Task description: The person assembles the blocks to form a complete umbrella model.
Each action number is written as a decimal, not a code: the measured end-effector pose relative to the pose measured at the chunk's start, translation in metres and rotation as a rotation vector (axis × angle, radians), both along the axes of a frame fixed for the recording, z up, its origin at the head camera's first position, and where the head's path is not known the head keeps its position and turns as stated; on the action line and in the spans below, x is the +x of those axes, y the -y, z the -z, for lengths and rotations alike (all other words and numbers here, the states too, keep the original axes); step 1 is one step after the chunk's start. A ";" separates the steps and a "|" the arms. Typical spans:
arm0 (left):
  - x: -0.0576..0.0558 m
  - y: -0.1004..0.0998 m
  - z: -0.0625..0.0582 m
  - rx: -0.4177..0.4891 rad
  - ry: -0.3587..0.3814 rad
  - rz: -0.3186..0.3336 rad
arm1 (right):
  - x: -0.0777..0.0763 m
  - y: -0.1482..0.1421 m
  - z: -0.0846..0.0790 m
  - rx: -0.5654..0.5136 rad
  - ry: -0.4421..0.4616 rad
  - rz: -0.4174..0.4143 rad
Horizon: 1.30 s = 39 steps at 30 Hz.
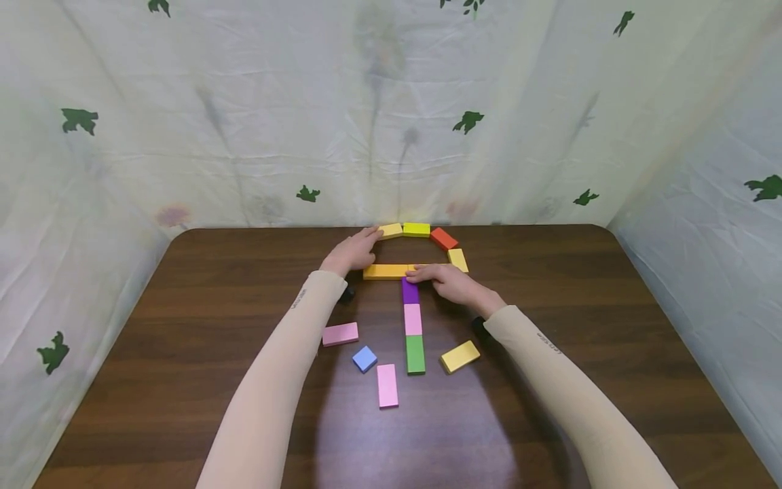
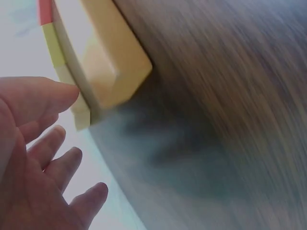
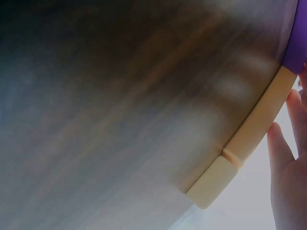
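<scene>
My left hand (image 1: 352, 252) reaches to the far left of a block outline, fingertips right at a pale yellow block (image 1: 391, 231). In the left wrist view its fingers are spread loosely, with an orange block (image 2: 108, 62) beside the thumb. My right hand (image 1: 453, 282) lies over the orange row (image 1: 385, 272), fingertips by its middle and the top of a purple block (image 1: 410, 291); it hides part of the row. The right wrist view has its straight fingers (image 3: 278, 143) along the far side of an orange block (image 3: 259, 117).
A bright yellow block (image 1: 417, 230), a red block (image 1: 444, 238) and a cream block (image 1: 457, 260) curve round to the right. Below the purple block run pink (image 1: 413, 319) and green (image 1: 415, 354) ones. Loose pink (image 1: 340, 334), blue (image 1: 364, 359), pink (image 1: 387, 386) and yellow (image 1: 460, 356) blocks lie nearer.
</scene>
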<state>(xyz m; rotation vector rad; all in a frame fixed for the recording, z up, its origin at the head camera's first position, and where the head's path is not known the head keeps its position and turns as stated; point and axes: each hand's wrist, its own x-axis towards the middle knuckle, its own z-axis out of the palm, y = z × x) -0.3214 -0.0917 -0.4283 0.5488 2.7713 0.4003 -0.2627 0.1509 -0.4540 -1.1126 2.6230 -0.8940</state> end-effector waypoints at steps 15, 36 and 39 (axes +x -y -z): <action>0.046 0.054 -0.022 0.212 -0.100 0.196 | -0.002 0.000 0.004 0.026 0.006 0.005; 0.144 0.086 -0.008 0.259 -0.071 0.357 | 0.000 0.000 0.000 0.029 0.038 0.024; 0.152 0.087 -0.003 0.250 -0.067 0.365 | 0.000 0.000 0.000 0.027 0.030 0.015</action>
